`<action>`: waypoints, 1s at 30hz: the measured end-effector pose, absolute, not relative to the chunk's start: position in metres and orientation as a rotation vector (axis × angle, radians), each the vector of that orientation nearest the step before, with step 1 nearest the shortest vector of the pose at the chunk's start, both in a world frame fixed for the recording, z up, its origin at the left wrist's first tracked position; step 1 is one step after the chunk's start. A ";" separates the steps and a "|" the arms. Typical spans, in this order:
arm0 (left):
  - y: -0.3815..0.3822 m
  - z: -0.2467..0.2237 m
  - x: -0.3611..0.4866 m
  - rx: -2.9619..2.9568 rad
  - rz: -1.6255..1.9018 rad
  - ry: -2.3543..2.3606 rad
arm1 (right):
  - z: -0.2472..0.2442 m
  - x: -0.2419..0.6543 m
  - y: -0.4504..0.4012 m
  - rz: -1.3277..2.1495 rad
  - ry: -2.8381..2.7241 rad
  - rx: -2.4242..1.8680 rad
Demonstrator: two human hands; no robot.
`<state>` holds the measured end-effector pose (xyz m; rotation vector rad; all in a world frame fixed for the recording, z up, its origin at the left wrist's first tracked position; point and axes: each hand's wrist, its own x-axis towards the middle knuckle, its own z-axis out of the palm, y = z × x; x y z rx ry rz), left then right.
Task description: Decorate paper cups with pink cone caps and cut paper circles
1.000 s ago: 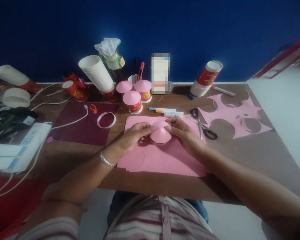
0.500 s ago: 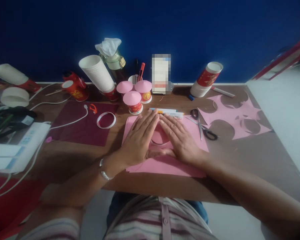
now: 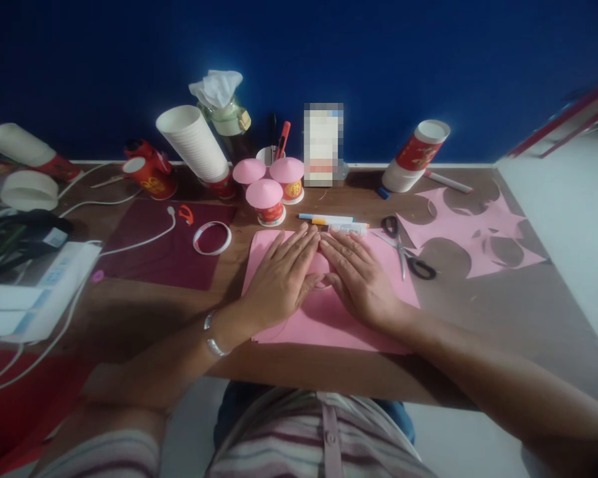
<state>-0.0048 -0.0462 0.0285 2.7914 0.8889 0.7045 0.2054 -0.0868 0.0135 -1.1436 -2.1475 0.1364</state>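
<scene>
My left hand (image 3: pixel 283 279) and my right hand (image 3: pixel 361 279) lie with stretched fingers over a stack of pink paper (image 3: pixel 329 328). Their fingertips come close together at the top, and the thumbs lean in toward each other below. Between the palms, part of a pink round piece (image 3: pixel 321 264) with a pale curved lower edge shows; my fingers cover the rest, so its full shape is hidden. Just beyond my fingertips lie a blue-tipped marker (image 3: pixel 329 218) and an orange-tipped marker (image 3: pixel 346 227). Scissors (image 3: pixel 403 249) with black handles lie partly open beside my right hand.
Several red cups with pink cone tops (image 3: pixel 264 194) stand behind the paper. Cut pink scraps (image 3: pixel 471 229) lie to the right. On the left are a white ring (image 3: pixel 212 239), a maroon sheet (image 3: pixel 154 262) and cables. A leaning cup stack (image 3: pixel 194 146) stands near the blue wall.
My thumbs have moved up from the lower paper to the round piece's near edge. The fingers have stayed nearly in place, and the view has shifted slightly.
</scene>
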 end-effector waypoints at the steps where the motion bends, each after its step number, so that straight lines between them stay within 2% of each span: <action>1: -0.047 0.028 -0.005 2.795 0.706 0.893 | 0.013 0.205 -0.087 0.123 -2.143 -1.140; 20: -0.038 0.032 -0.011 2.665 0.774 0.745 | 0.025 0.213 -0.082 0.426 -1.999 -1.054; 30: -0.038 0.032 -0.012 2.680 0.756 0.749 | 0.026 0.212 -0.083 0.416 -2.001 -1.060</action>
